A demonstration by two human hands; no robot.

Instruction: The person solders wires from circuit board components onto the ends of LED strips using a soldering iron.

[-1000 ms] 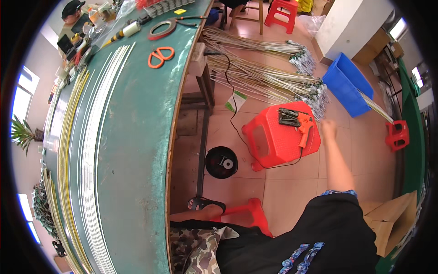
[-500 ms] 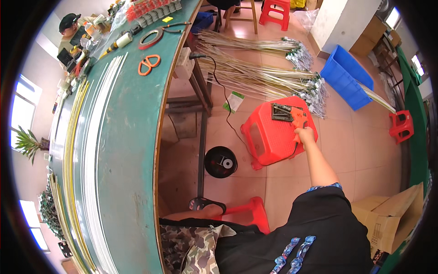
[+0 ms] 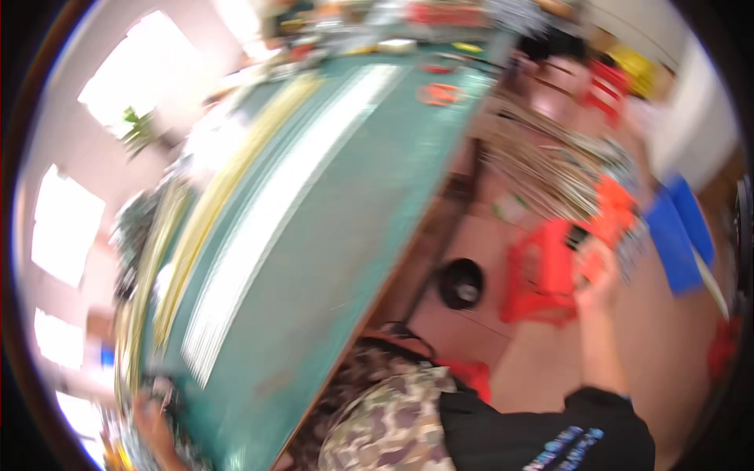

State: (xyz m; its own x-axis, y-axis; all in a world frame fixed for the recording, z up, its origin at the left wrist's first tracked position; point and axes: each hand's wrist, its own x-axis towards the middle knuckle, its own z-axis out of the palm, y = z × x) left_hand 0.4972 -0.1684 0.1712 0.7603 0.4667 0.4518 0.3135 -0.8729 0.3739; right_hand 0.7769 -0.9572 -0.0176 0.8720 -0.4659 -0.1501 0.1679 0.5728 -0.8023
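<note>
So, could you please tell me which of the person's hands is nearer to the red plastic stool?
The right. The right hand is at the red plastic stool's top, by the orange tool. The left hand is far away at the green table's near end.

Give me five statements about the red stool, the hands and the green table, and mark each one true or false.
1. The right hand is stretched out to the red stool. True.
2. An orange tool sits at that hand, though blur hides whether the fingers close on it. True.
3. The red stool stands on top of the green table. False: it stands on the floor beside the table.
4. The blue bin sits on the table. False: it is on the floor beyond the stool.
5. The left hand is at the stool too. False: it is at the table's near left end.
</note>
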